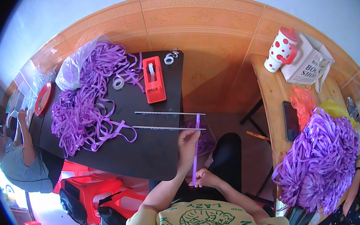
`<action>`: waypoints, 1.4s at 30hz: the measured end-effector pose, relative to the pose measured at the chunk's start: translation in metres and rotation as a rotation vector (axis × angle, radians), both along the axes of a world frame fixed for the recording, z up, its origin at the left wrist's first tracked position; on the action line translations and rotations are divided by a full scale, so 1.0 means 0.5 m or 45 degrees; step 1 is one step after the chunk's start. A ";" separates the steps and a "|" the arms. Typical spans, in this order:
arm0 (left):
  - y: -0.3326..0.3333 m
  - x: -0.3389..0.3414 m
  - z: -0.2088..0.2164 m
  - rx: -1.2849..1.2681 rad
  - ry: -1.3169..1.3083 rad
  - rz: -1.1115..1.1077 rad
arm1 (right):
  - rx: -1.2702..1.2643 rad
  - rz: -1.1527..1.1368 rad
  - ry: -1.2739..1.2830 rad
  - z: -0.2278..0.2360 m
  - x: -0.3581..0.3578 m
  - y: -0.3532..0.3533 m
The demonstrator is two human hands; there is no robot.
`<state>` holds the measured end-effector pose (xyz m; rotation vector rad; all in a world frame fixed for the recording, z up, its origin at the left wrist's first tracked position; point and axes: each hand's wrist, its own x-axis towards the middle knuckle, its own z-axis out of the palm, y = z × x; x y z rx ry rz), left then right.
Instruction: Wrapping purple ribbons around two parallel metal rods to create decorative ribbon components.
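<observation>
Both hands are stretching a thin purple plastic ribbon strip.

The left hand is pinching its upper part beside two thin metal rods jutting off the black worktop; the right hand is gripping its lower end, nearer the body.

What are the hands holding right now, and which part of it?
A purple ribbon strip: the left hand pinches it partway along, near the two metal rods, and the right hand pinches its lower end.
</observation>
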<state>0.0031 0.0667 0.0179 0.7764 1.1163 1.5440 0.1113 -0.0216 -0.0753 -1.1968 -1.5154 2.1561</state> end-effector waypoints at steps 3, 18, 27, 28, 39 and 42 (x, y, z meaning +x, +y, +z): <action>0.005 -0.004 0.001 -0.011 -0.152 -0.004 | -0.027 0.088 -0.020 0.019 -0.002 -0.003; -0.065 0.002 0.070 -0.197 -0.302 -0.186 | 1.308 -1.304 -0.254 0.160 0.064 0.095; -0.117 0.020 0.103 -0.159 -0.532 -0.165 | 2.539 -0.732 -0.597 0.299 0.025 0.177; -0.124 0.021 0.111 -0.172 -0.522 -0.171 | 2.569 -0.730 -0.609 0.296 0.027 0.182; -0.171 -0.009 0.171 -0.095 -0.287 -0.272 | 2.584 -0.673 -0.459 0.339 0.002 0.164; -0.170 -0.032 0.221 0.036 -0.171 -0.337 | 2.382 -0.723 -0.290 0.368 -0.002 0.169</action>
